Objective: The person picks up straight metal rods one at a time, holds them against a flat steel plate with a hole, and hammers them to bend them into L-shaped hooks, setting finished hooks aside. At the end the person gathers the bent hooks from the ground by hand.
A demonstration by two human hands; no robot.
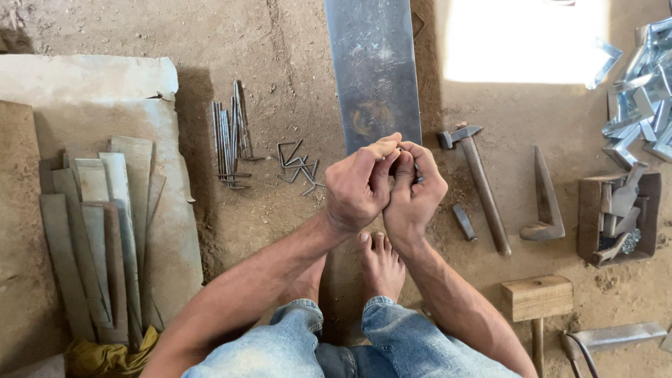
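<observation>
Both hands meet above the long steel plate (374, 70) on the dirt floor. The left hand (358, 187) and the right hand (414, 192) are clenched together on a small bent wire piece (408, 159) — only a little of it shows between the fingers. To bend it well, I think the thumbs should press close to the corner, with wrists steady. A hammer (479, 182) lies just right of the hands — more bent wires (299, 166) lie left.
</observation>
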